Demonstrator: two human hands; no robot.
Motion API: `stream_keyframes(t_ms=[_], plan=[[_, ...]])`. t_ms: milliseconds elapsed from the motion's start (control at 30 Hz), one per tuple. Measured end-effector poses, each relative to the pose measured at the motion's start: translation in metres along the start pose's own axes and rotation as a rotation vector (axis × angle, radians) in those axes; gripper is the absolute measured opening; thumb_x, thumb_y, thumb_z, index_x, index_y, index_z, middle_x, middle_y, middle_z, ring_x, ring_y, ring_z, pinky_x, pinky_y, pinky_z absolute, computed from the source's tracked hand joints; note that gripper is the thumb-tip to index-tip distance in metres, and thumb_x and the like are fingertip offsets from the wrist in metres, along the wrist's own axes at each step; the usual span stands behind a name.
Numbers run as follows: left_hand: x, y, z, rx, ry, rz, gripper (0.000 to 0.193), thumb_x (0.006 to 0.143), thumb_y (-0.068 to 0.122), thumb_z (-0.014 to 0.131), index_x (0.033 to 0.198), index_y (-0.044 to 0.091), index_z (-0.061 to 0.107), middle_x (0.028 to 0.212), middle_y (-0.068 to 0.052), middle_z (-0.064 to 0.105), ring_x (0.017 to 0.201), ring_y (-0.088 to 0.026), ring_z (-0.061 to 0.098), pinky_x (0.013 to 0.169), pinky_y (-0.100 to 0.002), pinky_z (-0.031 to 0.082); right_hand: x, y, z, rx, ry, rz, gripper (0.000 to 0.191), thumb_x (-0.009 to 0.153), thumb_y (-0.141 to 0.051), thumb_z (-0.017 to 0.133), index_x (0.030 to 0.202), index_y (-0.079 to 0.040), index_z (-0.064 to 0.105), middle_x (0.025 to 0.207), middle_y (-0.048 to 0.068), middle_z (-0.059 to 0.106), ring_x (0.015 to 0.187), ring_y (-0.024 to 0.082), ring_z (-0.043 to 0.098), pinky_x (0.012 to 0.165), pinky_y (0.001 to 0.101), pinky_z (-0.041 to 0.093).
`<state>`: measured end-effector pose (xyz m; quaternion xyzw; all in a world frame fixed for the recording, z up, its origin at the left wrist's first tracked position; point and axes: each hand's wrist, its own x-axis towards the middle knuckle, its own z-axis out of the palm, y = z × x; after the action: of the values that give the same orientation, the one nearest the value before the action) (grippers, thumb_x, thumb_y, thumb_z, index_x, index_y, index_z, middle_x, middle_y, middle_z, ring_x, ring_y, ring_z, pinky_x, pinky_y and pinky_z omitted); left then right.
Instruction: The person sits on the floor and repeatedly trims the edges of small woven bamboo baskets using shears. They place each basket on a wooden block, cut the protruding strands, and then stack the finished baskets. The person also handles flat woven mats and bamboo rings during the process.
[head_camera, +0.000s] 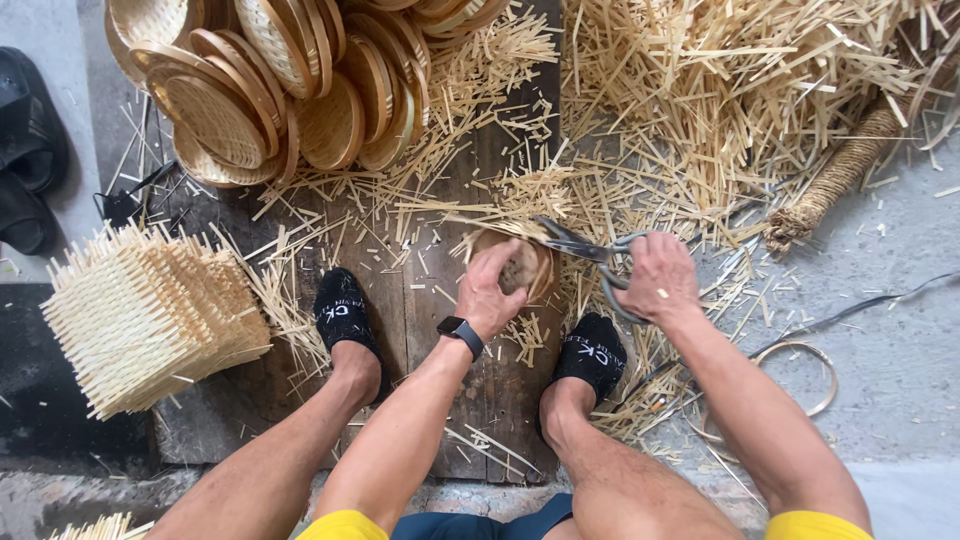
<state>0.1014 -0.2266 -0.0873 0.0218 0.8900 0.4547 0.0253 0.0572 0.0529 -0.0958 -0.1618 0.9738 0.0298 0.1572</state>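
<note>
My left hand (492, 290), with a black watch on its wrist, grips a small round woven bamboo basket (524, 268) held on edge above a dark wooden board (430, 300). My right hand (658, 277) holds grey metal scissors (585, 248) whose blades point left at the basket's upper rim. Cut bamboo slivers lie all around both hands. My feet in black socks rest on the board on either side of the basket.
A pile of finished round bamboo baskets (280, 90) lies at the top left. A stack of square untrimmed woven mats (150, 315) sits at the left. Loose bamboo strips (740, 90) heap at the top right beside a rope roll (835, 180). Black sandals (30, 150) lie far left.
</note>
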Motion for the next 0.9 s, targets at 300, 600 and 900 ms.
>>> stream_keyframes(t_ms=[300, 600, 900], plan=[[-0.003, 0.007, -0.019, 0.082, -0.131, 0.043, 0.07, 0.065, -0.004, 0.073, 0.132, 0.015, 0.065, 0.125, -0.013, 0.065, 0.123, -0.034, 0.053, 0.109, -0.042, 0.046, 0.01, 0.013, 0.04, 0.038, 0.061, -0.067, 0.03, 0.082, -0.032, 0.071, 0.095, -0.005, 0.066, 0.091, 0.013, 0.063, 0.087, 0.024, 0.063, 0.077, 0.0368, 0.054], [0.008, 0.0, -0.023, 0.075, -0.261, 0.064, 0.069, 0.062, -0.013, 0.066, 0.124, 0.017, 0.069, 0.125, -0.01, 0.063, 0.126, -0.032, 0.054, 0.111, -0.042, 0.044, 0.021, -0.001, 0.033, -0.072, 0.011, -0.096, 0.04, 0.09, -0.041, 0.068, 0.101, -0.002, 0.066, 0.089, 0.012, 0.064, 0.08, 0.022, 0.064, 0.073, 0.0347, 0.056], [0.025, 0.004, -0.032, 0.167, -0.445, 0.136, 0.068, 0.058, -0.018, 0.064, 0.117, 0.016, 0.073, 0.13, -0.007, 0.062, 0.131, -0.032, 0.05, 0.116, -0.042, 0.042, 0.032, -0.006, 0.03, -0.05, 0.178, -0.147, 0.045, 0.062, -0.041, 0.073, 0.085, -0.002, 0.066, 0.078, 0.011, 0.062, 0.073, 0.023, 0.061, 0.067, 0.0345, 0.056]])
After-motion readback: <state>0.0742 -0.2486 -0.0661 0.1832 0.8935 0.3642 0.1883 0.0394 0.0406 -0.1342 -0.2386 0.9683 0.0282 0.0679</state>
